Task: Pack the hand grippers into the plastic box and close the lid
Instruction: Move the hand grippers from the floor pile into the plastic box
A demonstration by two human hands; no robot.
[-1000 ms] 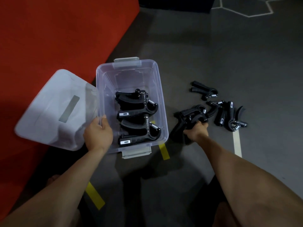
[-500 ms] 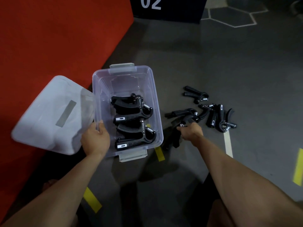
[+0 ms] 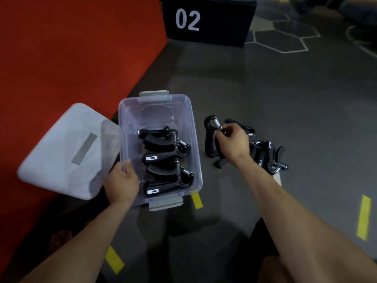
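A clear plastic box (image 3: 194,139) stands open on the grey floor with two black hand grippers (image 3: 166,158) lying inside. My left hand (image 3: 122,183) grips the box's near left rim. My right hand (image 3: 232,142) holds a black hand gripper (image 3: 210,137) in the air just right of the box, spring end up. A pile of several more black grippers (image 3: 269,156) lies on the floor behind and right of that hand. The translucent lid (image 3: 67,150) rests to the left, leaning against the box.
A red mat (image 3: 71,54) covers the floor on the left. A black block marked 02 (image 3: 208,19) stands at the back. Yellow tape strips (image 3: 364,217) mark the floor near me.
My right hand has lifted one gripper off the floor pile and raised it toward the box. My left hand has stayed on the box rim.
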